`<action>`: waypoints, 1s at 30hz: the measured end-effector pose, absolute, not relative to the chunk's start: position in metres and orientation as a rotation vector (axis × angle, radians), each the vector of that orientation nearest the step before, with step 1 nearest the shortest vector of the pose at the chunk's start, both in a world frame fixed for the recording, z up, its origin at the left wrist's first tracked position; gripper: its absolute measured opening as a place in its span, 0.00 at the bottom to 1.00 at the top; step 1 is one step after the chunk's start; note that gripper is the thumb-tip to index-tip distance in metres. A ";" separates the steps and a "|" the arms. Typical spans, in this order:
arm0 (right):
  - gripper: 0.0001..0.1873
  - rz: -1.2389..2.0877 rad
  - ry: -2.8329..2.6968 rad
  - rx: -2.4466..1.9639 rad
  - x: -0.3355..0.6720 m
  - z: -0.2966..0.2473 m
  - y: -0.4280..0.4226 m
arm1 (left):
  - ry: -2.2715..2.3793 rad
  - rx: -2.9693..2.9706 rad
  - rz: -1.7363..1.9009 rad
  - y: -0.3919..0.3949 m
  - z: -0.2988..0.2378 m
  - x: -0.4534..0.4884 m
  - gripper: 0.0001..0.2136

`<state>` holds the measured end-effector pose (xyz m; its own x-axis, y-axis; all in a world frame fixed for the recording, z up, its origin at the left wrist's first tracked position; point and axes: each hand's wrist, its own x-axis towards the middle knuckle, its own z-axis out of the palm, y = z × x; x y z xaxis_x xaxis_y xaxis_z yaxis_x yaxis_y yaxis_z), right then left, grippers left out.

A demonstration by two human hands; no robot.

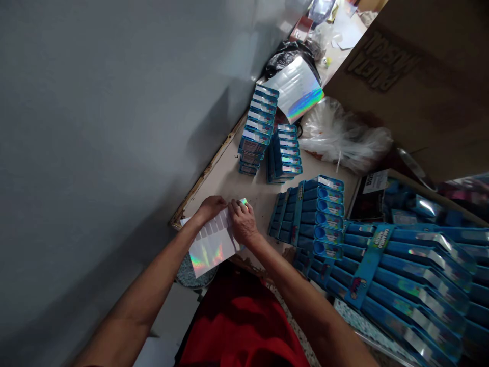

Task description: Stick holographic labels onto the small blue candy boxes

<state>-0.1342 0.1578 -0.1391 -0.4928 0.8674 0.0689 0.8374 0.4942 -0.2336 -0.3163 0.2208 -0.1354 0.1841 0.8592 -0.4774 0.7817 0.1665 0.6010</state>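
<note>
A shiny holographic sticker sheet (pixel 209 256) with a row of pale rectangles lies at the near corner of the table. My left hand (pixel 212 208) is closed at its upper edge, thumb and fingertips pinched together. Beside it, my right hand (pixel 243 222) has curled fingers gripping the sheet's right side; the fingertips of both hands nearly meet. To the right, a stack of blue boxes (pixel 305 216) shows round openings on most ends, and the top end carries a shiny strip. Farther back stand two columns of blue boxes (pixel 256 135) with shiny strips on their ends.
A grey wall (pixel 114 102) runs along the table's left edge. Another holographic sheet (pixel 294 92), a black bag (pixel 288 56) and a clear plastic bag (pixel 344 137) lie behind. Large bundles of blue cartons (pixel 412 275) and a cardboard box (pixel 428 92) fill the right side.
</note>
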 end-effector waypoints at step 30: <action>0.15 1.231 -0.904 -1.808 -0.042 0.069 0.112 | 1.007 0.833 0.461 0.170 -0.007 -0.234 0.18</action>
